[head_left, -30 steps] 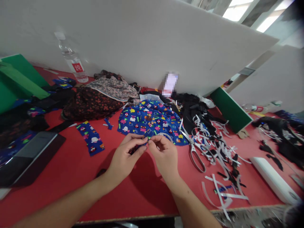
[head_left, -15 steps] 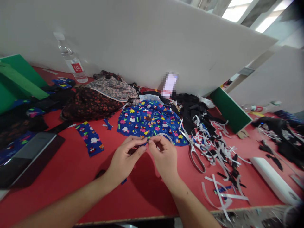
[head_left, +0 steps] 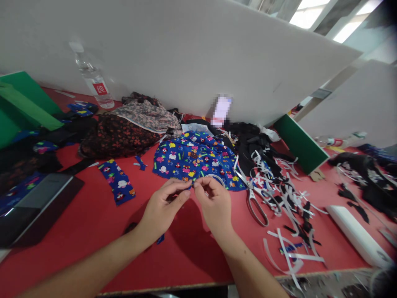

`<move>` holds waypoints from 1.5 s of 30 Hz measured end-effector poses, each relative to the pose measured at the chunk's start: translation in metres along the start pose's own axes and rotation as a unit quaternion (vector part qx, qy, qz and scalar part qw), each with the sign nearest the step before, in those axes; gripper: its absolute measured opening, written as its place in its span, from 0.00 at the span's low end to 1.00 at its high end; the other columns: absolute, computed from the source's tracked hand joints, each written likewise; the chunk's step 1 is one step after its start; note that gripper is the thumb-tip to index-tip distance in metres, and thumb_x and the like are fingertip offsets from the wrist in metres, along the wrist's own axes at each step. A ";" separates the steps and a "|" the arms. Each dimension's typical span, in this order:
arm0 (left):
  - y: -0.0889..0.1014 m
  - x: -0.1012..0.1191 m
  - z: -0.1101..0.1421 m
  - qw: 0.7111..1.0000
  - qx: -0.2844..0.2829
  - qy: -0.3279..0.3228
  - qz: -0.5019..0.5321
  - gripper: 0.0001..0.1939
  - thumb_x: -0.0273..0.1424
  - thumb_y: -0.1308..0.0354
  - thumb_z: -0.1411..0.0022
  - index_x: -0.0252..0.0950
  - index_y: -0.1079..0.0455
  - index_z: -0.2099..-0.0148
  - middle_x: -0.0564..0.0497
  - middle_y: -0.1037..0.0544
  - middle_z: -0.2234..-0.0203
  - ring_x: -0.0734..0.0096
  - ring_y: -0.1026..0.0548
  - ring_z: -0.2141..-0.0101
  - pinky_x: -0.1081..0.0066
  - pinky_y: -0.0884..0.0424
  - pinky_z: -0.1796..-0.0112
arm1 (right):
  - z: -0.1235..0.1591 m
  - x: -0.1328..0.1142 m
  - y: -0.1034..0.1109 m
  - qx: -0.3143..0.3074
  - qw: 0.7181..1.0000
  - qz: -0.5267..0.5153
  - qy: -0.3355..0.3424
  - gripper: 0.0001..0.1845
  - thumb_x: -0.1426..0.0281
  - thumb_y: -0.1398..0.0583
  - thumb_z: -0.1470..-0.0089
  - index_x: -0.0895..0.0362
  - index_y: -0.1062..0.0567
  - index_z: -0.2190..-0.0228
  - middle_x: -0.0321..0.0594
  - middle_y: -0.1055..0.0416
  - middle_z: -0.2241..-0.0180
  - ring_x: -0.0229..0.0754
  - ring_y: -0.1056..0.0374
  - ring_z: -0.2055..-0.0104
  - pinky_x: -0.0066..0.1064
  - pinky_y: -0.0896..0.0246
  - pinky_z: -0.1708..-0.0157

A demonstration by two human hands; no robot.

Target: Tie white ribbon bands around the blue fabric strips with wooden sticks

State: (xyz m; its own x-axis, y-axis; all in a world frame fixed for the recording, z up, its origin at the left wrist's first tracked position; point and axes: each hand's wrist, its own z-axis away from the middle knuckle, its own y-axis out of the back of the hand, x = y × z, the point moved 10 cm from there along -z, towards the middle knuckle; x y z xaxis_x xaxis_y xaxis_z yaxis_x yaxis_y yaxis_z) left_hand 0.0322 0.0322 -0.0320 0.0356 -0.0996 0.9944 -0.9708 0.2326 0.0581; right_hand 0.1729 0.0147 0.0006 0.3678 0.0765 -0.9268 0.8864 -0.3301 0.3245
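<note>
My left hand (head_left: 164, 207) and my right hand (head_left: 215, 203) meet over the red table, fingertips pinched close together. Between them is a small bit of blue printed fabric (head_left: 192, 182), mostly hidden by the fingers. Just beyond lies a larger blue fabric piece (head_left: 192, 153) with a colourful cartoon print. A white ring-like band (head_left: 217, 178) shows partly behind my right hand. Scissors (head_left: 257, 203) with pale handles rest to the right of that hand. Left of my left hand, a blue printed strip (head_left: 119, 182) lies flat on the table.
White and black scraps (head_left: 291, 203) litter the right side. A white oblong case (head_left: 358, 236) lies at far right. Dark floral cloth (head_left: 124, 132), a water bottle (head_left: 96, 82) and a dark device (head_left: 40, 207) are at left. A phone (head_left: 221, 111) leans on the grey partition (head_left: 186, 54).
Hardly anything differs. My left fingertips have shifted very slightly at the small blue fabric; both hands stay in the same place.
</note>
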 end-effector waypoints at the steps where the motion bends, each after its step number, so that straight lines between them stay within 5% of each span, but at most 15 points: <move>1: 0.000 0.000 0.000 1.000 -0.001 0.000 0.001 0.10 0.35 0.43 0.41 0.41 0.25 0.58 0.52 0.26 0.63 0.74 0.28 0.64 0.76 0.32 0.63 | 0.000 -0.001 0.000 -0.001 1.000 0.000 0.003 0.05 0.70 0.43 0.50 0.56 0.27 0.74 0.33 0.30 0.76 0.35 0.37 0.74 0.26 0.42 0.73; 14: -0.002 -0.009 0.002 0.999 -0.010 0.019 0.042 0.10 0.35 0.43 0.40 0.43 0.27 0.56 0.54 0.27 0.65 0.77 0.28 0.69 0.77 0.31 0.67 | 0.001 -0.007 0.001 0.005 0.998 0.045 0.034 0.05 0.70 0.43 0.49 0.56 0.27 0.73 0.33 0.30 0.76 0.34 0.38 0.74 0.25 0.43 0.74; 22: -0.001 0.018 0.002 0.993 -0.013 -0.095 -0.069 0.08 0.31 0.44 0.39 0.42 0.26 0.58 0.51 0.28 0.61 0.73 0.28 0.58 0.75 0.30 0.60 | -0.003 -0.009 0.002 -0.015 0.999 0.005 0.032 0.03 0.73 0.43 0.53 0.57 0.29 0.76 0.32 0.32 0.78 0.34 0.39 0.76 0.25 0.43 0.74; 30: 0.002 0.047 0.014 0.946 0.037 -0.237 -0.216 0.12 0.26 0.44 0.40 0.39 0.26 0.55 0.45 0.30 0.57 0.69 0.28 0.57 0.68 0.31 0.55 | 0.001 0.005 -0.005 -0.024 0.999 -0.047 -0.001 0.03 0.71 0.43 0.51 0.57 0.31 0.75 0.32 0.34 0.77 0.35 0.38 0.74 0.26 0.40 0.72; 32: 0.003 0.043 0.010 0.956 0.034 -0.212 -0.198 0.11 0.27 0.44 0.40 0.39 0.25 0.56 0.45 0.29 0.57 0.67 0.28 0.57 0.66 0.31 0.55 | 0.001 0.004 -0.005 -0.026 0.999 -0.042 -0.002 0.04 0.71 0.43 0.50 0.56 0.30 0.75 0.33 0.33 0.77 0.35 0.38 0.75 0.26 0.41 0.73; 35: 0.001 0.015 -0.002 0.997 -0.010 -0.064 -0.045 0.09 0.33 0.44 0.40 0.39 0.27 0.57 0.49 0.26 0.67 0.70 0.26 0.66 0.69 0.28 0.65 | 0.002 -0.007 0.000 -0.017 0.999 0.016 0.038 0.04 0.70 0.43 0.48 0.56 0.28 0.73 0.33 0.31 0.75 0.35 0.38 0.73 0.26 0.42 0.73; 38: -0.013 -0.011 -0.004 0.985 -0.058 0.077 0.140 0.12 0.38 0.44 0.41 0.38 0.29 0.57 0.54 0.27 0.77 0.74 0.30 0.77 0.73 0.30 0.75 | 0.005 -0.026 0.004 0.006 0.988 0.094 0.122 0.04 0.72 0.42 0.46 0.56 0.27 0.72 0.34 0.31 0.74 0.35 0.37 0.71 0.26 0.41 0.70; 41: -0.016 -0.016 -0.003 0.974 -0.059 0.108 0.191 0.13 0.38 0.41 0.43 0.36 0.29 0.58 0.55 0.27 0.78 0.74 0.30 0.76 0.73 0.31 0.75 | 0.009 -0.036 0.004 0.021 0.973 0.138 0.185 0.05 0.73 0.43 0.46 0.56 0.28 0.72 0.34 0.30 0.74 0.36 0.36 0.70 0.27 0.40 0.68; 45: -0.010 -0.016 -0.003 0.985 -0.042 0.101 0.130 0.13 0.37 0.40 0.43 0.36 0.28 0.57 0.56 0.28 0.79 0.76 0.32 0.77 0.74 0.33 0.73 | 0.013 -0.041 0.001 0.035 0.951 0.185 0.246 0.05 0.73 0.44 0.45 0.56 0.29 0.71 0.37 0.29 0.72 0.38 0.34 0.67 0.30 0.38 0.65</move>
State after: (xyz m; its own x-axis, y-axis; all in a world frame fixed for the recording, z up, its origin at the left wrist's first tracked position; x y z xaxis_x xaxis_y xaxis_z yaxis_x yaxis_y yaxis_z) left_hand 0.0419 0.0346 -0.0480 -0.1568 0.1675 0.9733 -0.9306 0.3049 -0.2024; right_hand 0.1555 -0.0011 0.0362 0.7537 0.3680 -0.5446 0.6556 -0.4805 0.5825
